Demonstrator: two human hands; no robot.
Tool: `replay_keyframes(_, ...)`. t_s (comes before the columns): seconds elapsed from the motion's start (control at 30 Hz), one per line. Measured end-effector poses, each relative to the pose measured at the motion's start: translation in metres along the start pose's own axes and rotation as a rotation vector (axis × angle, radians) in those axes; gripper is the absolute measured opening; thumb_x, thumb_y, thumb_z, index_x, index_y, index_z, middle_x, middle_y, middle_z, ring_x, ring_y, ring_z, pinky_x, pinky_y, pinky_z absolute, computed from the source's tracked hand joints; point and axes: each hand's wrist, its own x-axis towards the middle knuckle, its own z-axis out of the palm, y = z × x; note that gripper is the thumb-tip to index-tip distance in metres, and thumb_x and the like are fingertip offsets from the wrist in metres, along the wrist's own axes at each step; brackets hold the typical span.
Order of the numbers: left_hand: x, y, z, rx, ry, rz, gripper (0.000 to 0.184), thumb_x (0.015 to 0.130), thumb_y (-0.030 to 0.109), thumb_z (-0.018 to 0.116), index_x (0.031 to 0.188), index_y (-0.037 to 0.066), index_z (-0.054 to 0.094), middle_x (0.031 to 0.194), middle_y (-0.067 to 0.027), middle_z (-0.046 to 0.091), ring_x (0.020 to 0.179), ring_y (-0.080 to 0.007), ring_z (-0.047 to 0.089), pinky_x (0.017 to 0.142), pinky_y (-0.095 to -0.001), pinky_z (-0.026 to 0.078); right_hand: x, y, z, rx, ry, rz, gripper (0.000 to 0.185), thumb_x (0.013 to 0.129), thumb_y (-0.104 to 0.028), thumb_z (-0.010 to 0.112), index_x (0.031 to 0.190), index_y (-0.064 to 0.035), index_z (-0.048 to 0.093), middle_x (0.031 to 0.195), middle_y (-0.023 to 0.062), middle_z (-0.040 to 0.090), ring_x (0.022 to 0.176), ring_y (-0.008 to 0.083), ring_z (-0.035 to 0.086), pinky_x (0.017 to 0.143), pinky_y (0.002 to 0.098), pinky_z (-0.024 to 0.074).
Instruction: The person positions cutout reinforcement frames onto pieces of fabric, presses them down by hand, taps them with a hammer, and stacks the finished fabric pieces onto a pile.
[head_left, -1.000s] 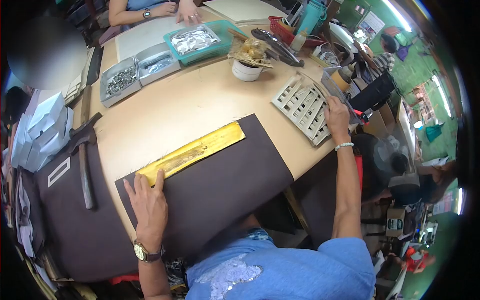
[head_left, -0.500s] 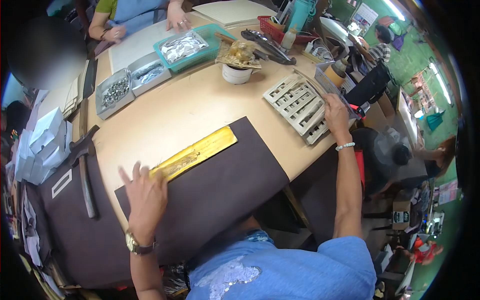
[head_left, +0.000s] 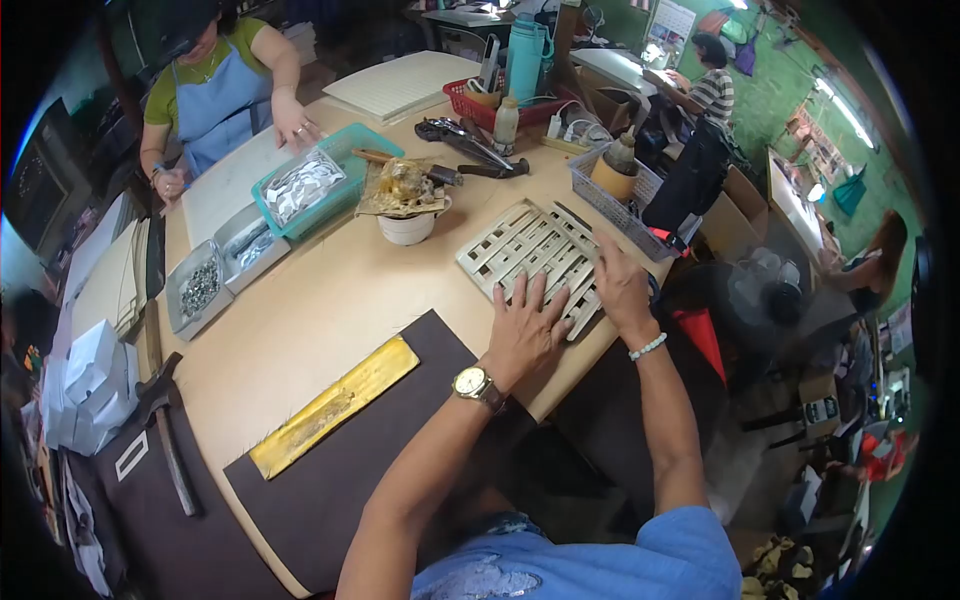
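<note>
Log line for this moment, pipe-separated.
left hand: spread on pale slotted pieces | right hand: at their right edge | yellow strip: on dark sheet, untouched | co-worker: across table

Teal flask (head_left: 523, 62) stands in red basket (head_left: 478, 110), far side of table (head_left: 320, 310). Co-worker (head_left: 160, 105) in blue apron (head_left: 213, 115) opposite. Calendar (head_left: 669, 24) on green wall (head_left: 775, 55).

Both hands at the slatted rack (head_left: 515, 245)
The left hand (head_left: 525, 335) lay spread on it, right of centre; the yellow strip (head_left: 335, 405) rested lower left.
</note>
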Motion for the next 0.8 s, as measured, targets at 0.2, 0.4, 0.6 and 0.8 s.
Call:
replay_keyframes(0.2,0.004,0.003,-0.016,0.001,-0.137,-0.03,0.047,0.094,0.042,0.042,0.136,0.02,0.043,0.141,-0.0176,0.036,0.129,-0.0412,0.032,0.097,-0.065,0.027,0.019,0.019,-0.012,0.146,0.263,0.235,0.037,0.084,0.0,0.054,0.12,-0.0042,0.053,0.09,0.0152,0.066,0.08,0.0307,0.064,0.071,0.0404,0.0492)
replay_keyframes(0.4,0.022,-0.002,-0.034,-0.197,0.012,-0.046,0.055,0.094,0.035,0.044,0.14,0.009,0.033,0.136,-0.0207,0.042,0.119,-0.0384,0.046,0.093,-0.0537,0.036,0.019,0.005,-0.014,0.058,0.301,0.02,0.015,0.079,0.002,0.059,0.093,-0.0019,0.062,0.088,0.0125,0.064,0.084,0.0295,0.063,0.076,0.0379,0.0481)
replay_keyframes(0.6,0.03,-0.007,-0.047,-0.37,-0.046,-0.062,0.053,0.095,0.034,0.044,0.133,-0.002,0.04,0.135,-0.0266,0.042,0.112,-0.0422,0.05,0.097,-0.0439,0.038,0.005,-0.003,-0.013,0.015,0.318,-0.01,0.011,0.076,0.004,0.06,0.086,-0.0014,0.06,0.089,0.0107,0.063,0.087,0.029,0.061,0.078,0.038,0.0466)
replay_keyframes(0.8,0.05,-0.018,-0.032,-0.098,0.074,-0.027,0.054,0.094,0.038,0.043,0.131,-0.002,0.044,0.139,-0.0256,0.036,0.131,-0.0405,0.031,0.105,-0.05,0.028,-0.005,0.006,-0.011,0.015,0.296,0.006,0.011,0.075,0.004,0.061,0.084,-0.0016,0.061,0.091,0.011,0.062,0.089,0.0292,0.06,0.08,0.0386,0.0459)
